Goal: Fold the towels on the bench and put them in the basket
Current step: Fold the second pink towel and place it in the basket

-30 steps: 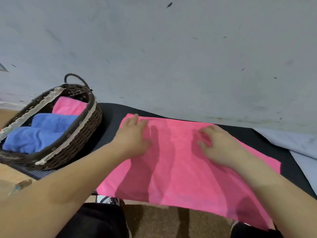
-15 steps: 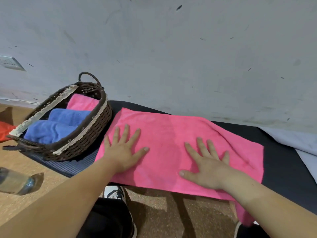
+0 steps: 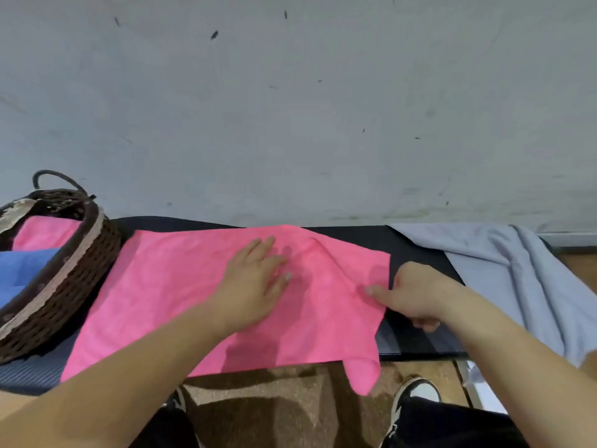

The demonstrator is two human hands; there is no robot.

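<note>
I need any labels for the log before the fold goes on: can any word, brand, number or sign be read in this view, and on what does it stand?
None can be read.
pink towel: no tag or print shows.
basket: plain weave and trim, no label.
wall: only dark scuffs, no letters.
grey cloth: no print shows.
shoe: no brand can be made out.

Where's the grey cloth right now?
Head view, far right: the grey cloth lies rumpled over the bench's right end, just beyond the right hand and the pink towel's edge.
</note>
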